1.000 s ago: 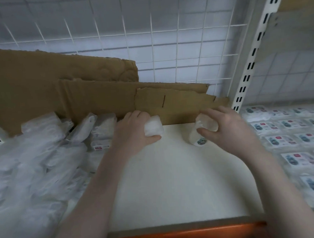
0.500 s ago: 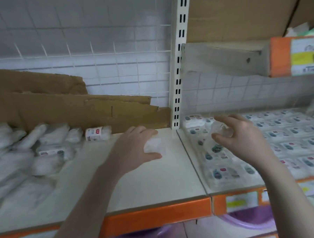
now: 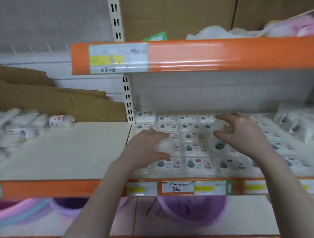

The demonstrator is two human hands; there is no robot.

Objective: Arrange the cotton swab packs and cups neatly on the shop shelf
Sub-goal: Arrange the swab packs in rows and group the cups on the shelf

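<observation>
My left hand point(image 3: 147, 148) grips a small white cotton swab pack point(image 3: 164, 146) over the left part of the right-hand shelf. My right hand point(image 3: 242, 132) holds a clear cotton swab cup point(image 3: 218, 141) with a dark label, its fingers curled round it. Both hover just above rows of flat labelled swab packs point(image 3: 196, 162) that cover the right shelf point(image 3: 207, 188). On the left shelf point(image 3: 67, 152) a heap of white swab packs point(image 3: 16, 129) lies at the far left, with one labelled roll point(image 3: 60, 121) beside it.
Torn brown cardboard point(image 3: 57, 100) leans at the back of the left shelf. A white slotted upright point(image 3: 128, 102) divides the two shelves. An orange-edged upper shelf point(image 3: 194, 55) overhangs the right side. Purple and pink basins point(image 3: 192, 209) sit below. Clear bagged goods point(image 3: 302, 124) lie far right.
Both hands carried their items rightwards from the bare left shelf to above the packed right shelf. The view swung right and up, and the upper orange shelf edge came into sight.
</observation>
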